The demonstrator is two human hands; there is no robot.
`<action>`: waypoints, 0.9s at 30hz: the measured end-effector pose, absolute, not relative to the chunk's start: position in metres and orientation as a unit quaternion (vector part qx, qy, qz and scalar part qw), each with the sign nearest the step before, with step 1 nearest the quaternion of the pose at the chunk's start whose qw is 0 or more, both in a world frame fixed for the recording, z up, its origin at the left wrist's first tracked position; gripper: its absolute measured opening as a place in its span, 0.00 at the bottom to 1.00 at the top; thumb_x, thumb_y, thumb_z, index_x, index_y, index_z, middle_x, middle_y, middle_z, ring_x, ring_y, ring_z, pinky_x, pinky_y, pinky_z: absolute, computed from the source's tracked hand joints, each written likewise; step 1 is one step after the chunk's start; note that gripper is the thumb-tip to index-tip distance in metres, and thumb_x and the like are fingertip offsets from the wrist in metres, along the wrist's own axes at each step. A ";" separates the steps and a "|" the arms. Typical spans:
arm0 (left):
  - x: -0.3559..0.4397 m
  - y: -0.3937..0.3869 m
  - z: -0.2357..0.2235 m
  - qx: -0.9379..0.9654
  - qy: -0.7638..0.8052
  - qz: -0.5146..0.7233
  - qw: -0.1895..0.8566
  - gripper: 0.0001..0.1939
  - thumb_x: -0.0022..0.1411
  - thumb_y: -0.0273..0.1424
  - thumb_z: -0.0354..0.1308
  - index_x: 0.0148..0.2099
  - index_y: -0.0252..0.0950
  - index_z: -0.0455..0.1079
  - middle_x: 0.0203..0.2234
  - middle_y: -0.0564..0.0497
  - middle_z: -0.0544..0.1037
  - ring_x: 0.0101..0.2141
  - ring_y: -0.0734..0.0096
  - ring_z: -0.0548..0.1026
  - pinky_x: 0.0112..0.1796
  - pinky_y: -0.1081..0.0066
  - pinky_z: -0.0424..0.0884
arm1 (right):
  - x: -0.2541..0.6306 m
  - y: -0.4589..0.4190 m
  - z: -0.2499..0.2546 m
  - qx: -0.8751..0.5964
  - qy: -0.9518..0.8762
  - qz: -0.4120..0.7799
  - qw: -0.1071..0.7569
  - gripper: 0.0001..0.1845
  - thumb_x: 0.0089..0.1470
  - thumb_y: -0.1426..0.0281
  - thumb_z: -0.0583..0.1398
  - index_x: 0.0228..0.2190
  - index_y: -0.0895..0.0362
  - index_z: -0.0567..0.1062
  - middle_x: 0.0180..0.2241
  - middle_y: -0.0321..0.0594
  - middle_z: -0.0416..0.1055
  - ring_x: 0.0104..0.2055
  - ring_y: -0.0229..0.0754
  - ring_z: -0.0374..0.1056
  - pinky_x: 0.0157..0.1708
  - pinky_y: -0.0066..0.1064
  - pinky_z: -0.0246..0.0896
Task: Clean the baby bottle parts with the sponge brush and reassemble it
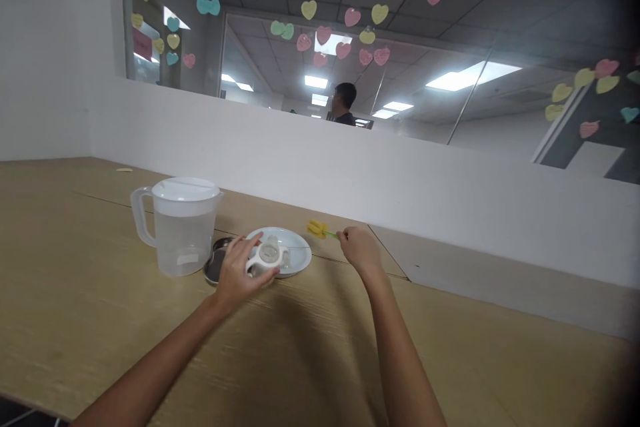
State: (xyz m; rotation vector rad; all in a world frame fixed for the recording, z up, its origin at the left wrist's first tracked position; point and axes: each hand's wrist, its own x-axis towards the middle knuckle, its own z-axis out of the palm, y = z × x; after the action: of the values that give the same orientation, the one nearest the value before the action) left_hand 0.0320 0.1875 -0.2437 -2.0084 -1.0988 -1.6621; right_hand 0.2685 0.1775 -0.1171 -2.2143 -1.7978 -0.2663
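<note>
My left hand (239, 272) is closed around what looks like a small baby bottle (270, 252) with a white two-handled ring. It holds the bottle tilted over the front of a white plate (301, 259). Something clear shows behind the bottle on the plate, its kind unclear. In my right hand (359, 250), to the right of the plate, a bottle brush is pinched by its thin green handle; its yellow sponge head (317, 229) points left, apart from the bottle.
Left of the plate stands a lidded clear plastic pitcher (185, 227) with liquid inside. A round metal dish (215, 265) sits between pitcher and plate, partly behind my left hand. Behind the wooden table (150, 333) rises a white wall (310, 153) below a window with heart-shaped notes.
</note>
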 end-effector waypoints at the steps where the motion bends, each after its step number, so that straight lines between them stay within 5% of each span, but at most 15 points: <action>1: 0.037 0.184 -0.246 -0.726 -0.364 -0.566 0.144 0.33 0.50 0.45 0.59 0.55 0.36 0.59 0.40 0.45 0.74 0.44 0.59 0.71 0.52 0.55 0.60 | 0.269 0.181 -0.120 -0.774 -0.615 -0.088 0.122 0.22 0.59 0.65 0.44 0.39 0.62 0.73 0.40 0.52 0.71 0.43 0.46 0.68 0.34 0.29 0.56; 8: 0.055 0.174 -0.255 -0.823 -0.299 -0.481 0.057 0.34 0.50 0.46 0.58 0.56 0.36 0.58 0.38 0.46 0.75 0.42 0.63 0.72 0.55 0.55 0.55 | 0.273 0.202 -0.148 -0.776 -0.631 -0.001 0.013 0.16 0.52 0.73 0.51 0.39 0.65 0.74 0.36 0.57 0.73 0.37 0.45 0.71 0.32 0.29 0.59; 19: 0.042 0.183 -0.259 -0.853 -0.293 -0.428 0.051 0.34 0.55 0.45 0.53 0.60 0.35 0.52 0.42 0.44 0.75 0.45 0.61 0.71 0.54 0.55 0.57 | 0.272 0.213 -0.184 -0.732 -0.660 0.140 -0.096 0.07 0.41 0.76 0.59 0.27 0.64 0.76 0.21 0.43 0.72 0.23 0.39 0.68 0.25 0.25 0.60; 23: 0.020 0.193 -0.252 -0.750 -0.323 -0.554 0.163 0.27 0.57 0.40 0.51 0.57 0.36 0.57 0.50 0.42 0.68 0.51 0.55 0.65 0.52 0.56 0.60 | 0.273 0.214 -0.188 -0.735 -0.649 0.166 -0.105 0.07 0.43 0.74 0.60 0.27 0.65 0.76 0.17 0.41 0.69 0.21 0.38 0.67 0.23 0.25 0.60; 27: -0.028 0.214 -0.244 -0.430 -0.452 -0.742 0.244 0.22 0.60 0.35 0.47 0.55 0.32 0.57 0.51 0.37 0.65 0.54 0.53 0.61 0.53 0.50 0.54 | 0.272 0.211 -0.181 -0.727 -0.662 0.162 -0.087 0.09 0.45 0.73 0.58 0.28 0.66 0.76 0.19 0.42 0.70 0.20 0.37 0.66 0.23 0.26 0.60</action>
State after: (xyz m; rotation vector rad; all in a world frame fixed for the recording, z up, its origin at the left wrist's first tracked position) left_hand -0.0284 0.2138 -0.2439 -1.1752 -1.2338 -2.0267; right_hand 0.2722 0.2111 -0.1805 -2.4186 -2.2023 0.5394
